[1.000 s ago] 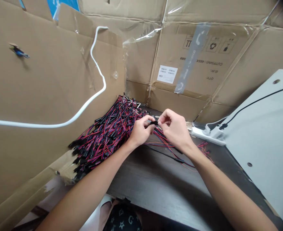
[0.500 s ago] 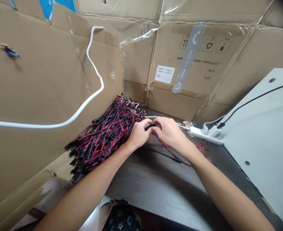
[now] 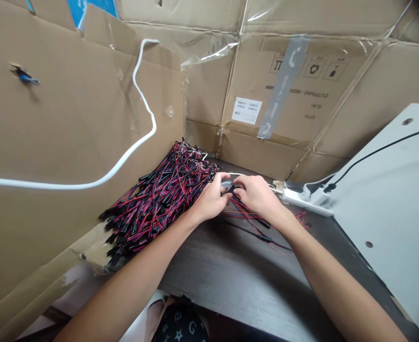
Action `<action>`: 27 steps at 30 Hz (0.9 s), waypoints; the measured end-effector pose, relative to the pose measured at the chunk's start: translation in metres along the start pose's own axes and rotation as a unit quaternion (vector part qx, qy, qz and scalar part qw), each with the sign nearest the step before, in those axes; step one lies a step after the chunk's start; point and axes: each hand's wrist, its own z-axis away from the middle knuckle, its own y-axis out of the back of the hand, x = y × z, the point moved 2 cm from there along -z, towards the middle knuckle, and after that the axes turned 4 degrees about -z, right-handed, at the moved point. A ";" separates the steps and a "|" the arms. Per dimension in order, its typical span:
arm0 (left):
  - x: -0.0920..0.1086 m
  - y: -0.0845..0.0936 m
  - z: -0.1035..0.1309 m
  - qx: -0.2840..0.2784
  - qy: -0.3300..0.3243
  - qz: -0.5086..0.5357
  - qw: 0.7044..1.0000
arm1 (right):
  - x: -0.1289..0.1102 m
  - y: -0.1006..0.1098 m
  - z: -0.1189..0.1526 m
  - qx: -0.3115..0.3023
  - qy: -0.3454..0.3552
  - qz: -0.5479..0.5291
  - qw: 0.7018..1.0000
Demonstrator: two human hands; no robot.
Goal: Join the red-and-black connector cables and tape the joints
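Between the thumb and fingers of my left hand (image 3: 210, 200) is a small round piece, grey inside with a dark rim, that looks like a roll of black tape (image 3: 226, 185). My right hand (image 3: 260, 198) is right beside it, fingertips pinched together on the roll's dark edge or a strip from it; the exact contact is hidden. Red and dark wires (image 3: 244, 209) run out from under my right hand over the dark tabletop (image 3: 209, 259). To the left of my left hand lies a big heap of red and black wires with black connectors (image 3: 159, 194).
A white power strip (image 3: 307, 202) with plugs and a black cord sits right of my hands, against a white panel (image 3: 391, 199). Cardboard walls (image 3: 209, 95) enclose the back and left. A white cable (image 3: 124, 156) crosses the left wall. Loose red wires (image 3: 302, 217) lie near the strip.
My hands have drawn slightly apart, and the grey inside of the roll now shows between them. The whole view has shifted a little.
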 end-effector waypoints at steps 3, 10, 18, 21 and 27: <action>-0.002 0.000 -0.001 -0.039 0.022 0.041 0.998 | 0.001 -0.004 -0.001 -0.012 0.018 0.000 1.000; 0.000 0.001 0.000 -0.035 0.027 0.050 0.998 | 0.005 -0.004 -0.002 -0.017 0.047 -0.068 0.996; -0.005 -0.001 -0.002 -0.019 0.055 0.085 0.995 | 0.003 -0.004 -0.002 -0.022 0.053 -0.097 0.994; -0.006 0.000 -0.004 0.007 0.051 0.116 0.992 | 0.001 -0.008 -0.002 -0.019 0.091 -0.047 0.995; 0.003 0.004 -0.005 0.016 0.048 0.195 0.979 | -0.009 -0.012 0.003 -0.009 0.167 0.086 0.982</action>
